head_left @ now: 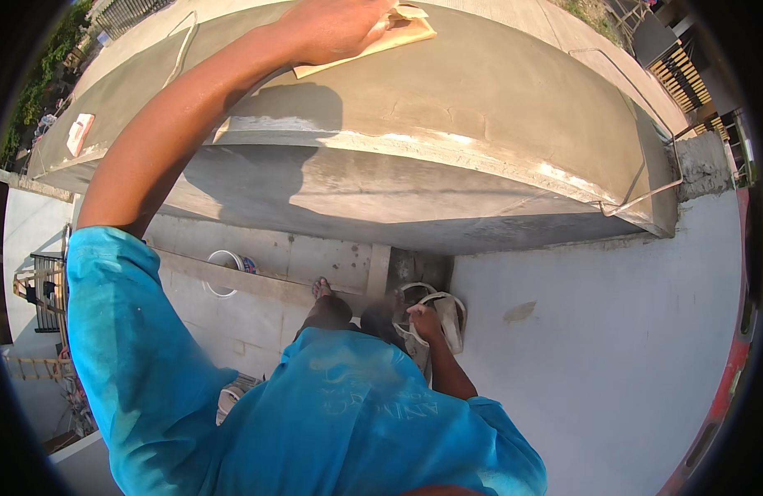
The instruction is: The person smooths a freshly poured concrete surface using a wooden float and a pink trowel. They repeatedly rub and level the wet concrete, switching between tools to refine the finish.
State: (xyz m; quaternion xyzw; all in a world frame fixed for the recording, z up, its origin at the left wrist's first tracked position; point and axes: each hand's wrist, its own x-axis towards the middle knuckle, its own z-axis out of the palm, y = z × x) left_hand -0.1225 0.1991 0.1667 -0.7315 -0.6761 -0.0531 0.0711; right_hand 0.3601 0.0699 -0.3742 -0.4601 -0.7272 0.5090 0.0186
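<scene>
My left hand (338, 31) reaches far forward and is closed on a pale wooden float (402, 35). The float's flat board lies on the grey plastered top of a wide ledge (464, 83). Down at my right side, my right hand (425, 321) has its fingers curled in; whether they grip anything is hidden. It hangs over cement-smeared buckets (452, 322) against the white wall. A second small tool, whitish with a reddish part (79, 134), lies at the ledge's left end.
A thin bent metal rod (646, 194) hooks over the ledge's right end, and another bent rod (183, 51) rests at the left. A white bucket (224, 273) stands below by a low step (332, 256). A white wall (596, 331) rises on the right.
</scene>
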